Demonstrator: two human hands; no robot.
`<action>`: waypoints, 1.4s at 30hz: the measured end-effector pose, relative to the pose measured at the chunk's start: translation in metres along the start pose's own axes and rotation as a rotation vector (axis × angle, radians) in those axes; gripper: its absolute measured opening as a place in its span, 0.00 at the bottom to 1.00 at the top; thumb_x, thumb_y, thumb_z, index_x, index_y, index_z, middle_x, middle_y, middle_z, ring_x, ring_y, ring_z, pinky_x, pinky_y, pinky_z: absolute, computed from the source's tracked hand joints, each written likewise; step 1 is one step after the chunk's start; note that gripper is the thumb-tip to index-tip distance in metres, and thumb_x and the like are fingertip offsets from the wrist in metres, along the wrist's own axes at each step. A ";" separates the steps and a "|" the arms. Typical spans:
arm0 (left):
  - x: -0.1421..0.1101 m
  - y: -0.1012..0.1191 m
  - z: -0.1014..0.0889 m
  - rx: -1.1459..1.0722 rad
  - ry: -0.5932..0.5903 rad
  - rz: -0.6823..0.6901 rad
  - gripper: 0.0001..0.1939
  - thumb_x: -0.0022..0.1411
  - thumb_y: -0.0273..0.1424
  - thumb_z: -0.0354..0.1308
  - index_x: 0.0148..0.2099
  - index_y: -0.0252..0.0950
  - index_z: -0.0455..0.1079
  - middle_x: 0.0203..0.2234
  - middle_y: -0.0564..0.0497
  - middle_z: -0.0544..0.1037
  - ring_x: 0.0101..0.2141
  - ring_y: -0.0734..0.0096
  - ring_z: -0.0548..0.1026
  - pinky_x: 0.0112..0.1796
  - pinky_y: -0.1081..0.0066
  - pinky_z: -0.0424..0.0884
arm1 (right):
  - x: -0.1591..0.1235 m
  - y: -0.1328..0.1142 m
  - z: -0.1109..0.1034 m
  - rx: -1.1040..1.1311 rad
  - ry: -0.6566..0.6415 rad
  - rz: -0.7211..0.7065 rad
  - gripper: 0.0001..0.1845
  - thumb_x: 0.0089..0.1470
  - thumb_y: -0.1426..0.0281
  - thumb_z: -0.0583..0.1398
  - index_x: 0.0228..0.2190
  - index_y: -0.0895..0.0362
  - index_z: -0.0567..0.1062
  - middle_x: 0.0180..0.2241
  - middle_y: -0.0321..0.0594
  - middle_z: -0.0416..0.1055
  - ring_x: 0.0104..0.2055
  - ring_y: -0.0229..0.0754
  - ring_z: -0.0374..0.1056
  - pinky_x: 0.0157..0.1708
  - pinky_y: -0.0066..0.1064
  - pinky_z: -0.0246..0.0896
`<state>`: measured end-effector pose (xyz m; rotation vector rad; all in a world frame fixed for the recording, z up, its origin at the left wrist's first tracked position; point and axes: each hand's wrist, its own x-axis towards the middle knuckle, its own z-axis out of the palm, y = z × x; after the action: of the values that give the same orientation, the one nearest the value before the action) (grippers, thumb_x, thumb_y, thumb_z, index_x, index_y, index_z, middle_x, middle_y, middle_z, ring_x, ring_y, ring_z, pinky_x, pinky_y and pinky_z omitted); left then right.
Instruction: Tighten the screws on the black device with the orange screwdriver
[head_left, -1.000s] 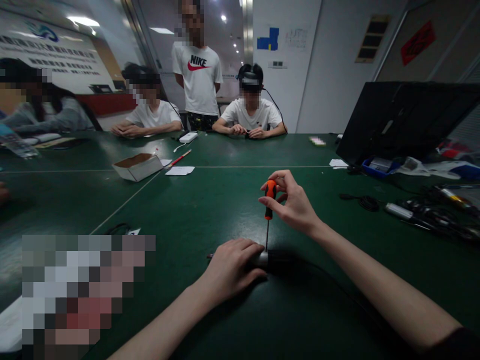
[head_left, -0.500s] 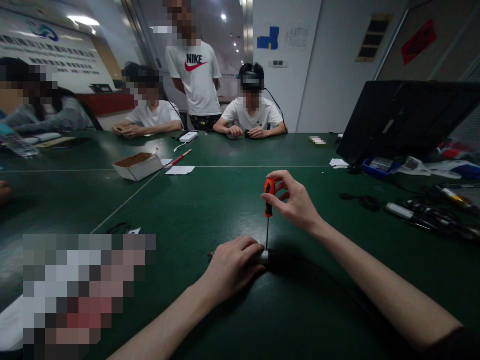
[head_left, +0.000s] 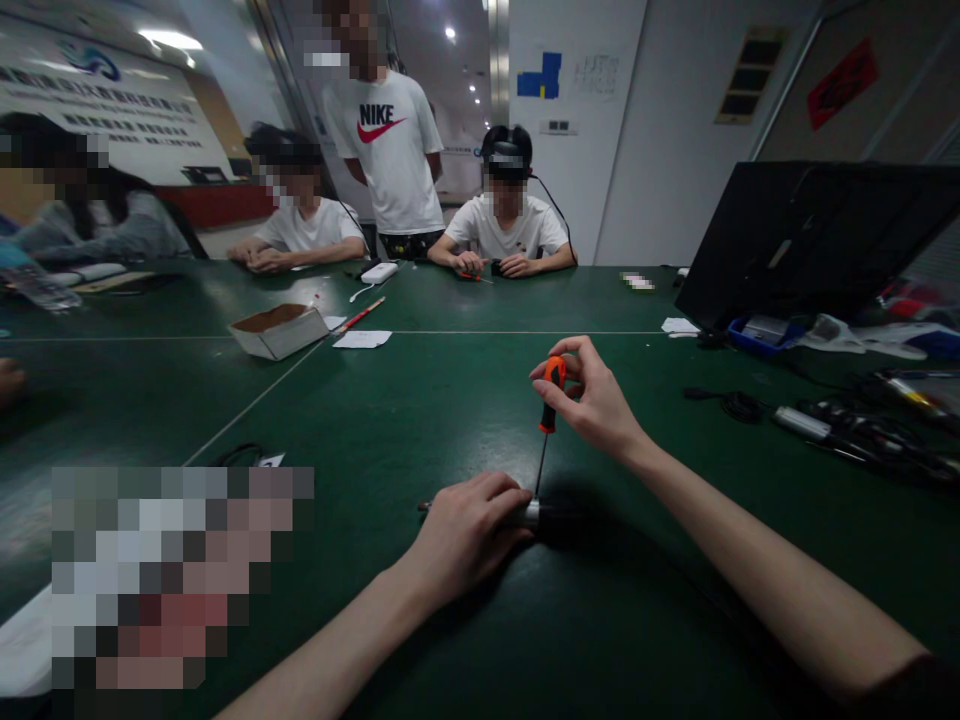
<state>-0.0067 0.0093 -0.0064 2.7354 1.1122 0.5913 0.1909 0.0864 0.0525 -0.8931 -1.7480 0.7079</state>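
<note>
My left hand [head_left: 472, 525] is wrapped over a silver cylindrical tool [head_left: 532, 514] that lies on the green table [head_left: 645, 620]. The tool's black end and dark cord run off to the right, while a thin tip shows past my knuckles on the left; most of its body is hidden under my palm. In my right hand [head_left: 596, 400], thumb and fingers pinch the orange and black handle of a screwdriver [head_left: 554, 375]. It leans slightly to the right, its thin shaft reaching down to the silver tool beside my left fingertips.
An open white box [head_left: 281, 340], a red pencil-like stick [head_left: 361, 315] and paper [head_left: 362, 340] lie beyond. At right are a black monitor [head_left: 817, 240], a blue tray [head_left: 761, 335] and corded tools [head_left: 802, 422]. Several people are across the table.
The screwdriver's handle has tipped to the right, and my right hand has shifted slightly with it. My left hand keeps its hold on the silver tool.
</note>
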 end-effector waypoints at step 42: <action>-0.001 0.000 0.000 -0.012 0.001 -0.002 0.12 0.64 0.32 0.57 0.50 0.37 0.70 0.40 0.46 0.75 0.37 0.63 0.74 0.35 0.69 0.72 | 0.000 -0.005 -0.001 -0.007 0.039 0.000 0.15 0.52 0.64 0.61 0.37 0.53 0.62 0.37 0.38 0.73 0.35 0.39 0.70 0.24 0.26 0.63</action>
<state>-0.0073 0.0083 -0.0068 2.7236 1.1083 0.5971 0.1905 0.0841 0.0567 -0.9064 -1.7174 0.6805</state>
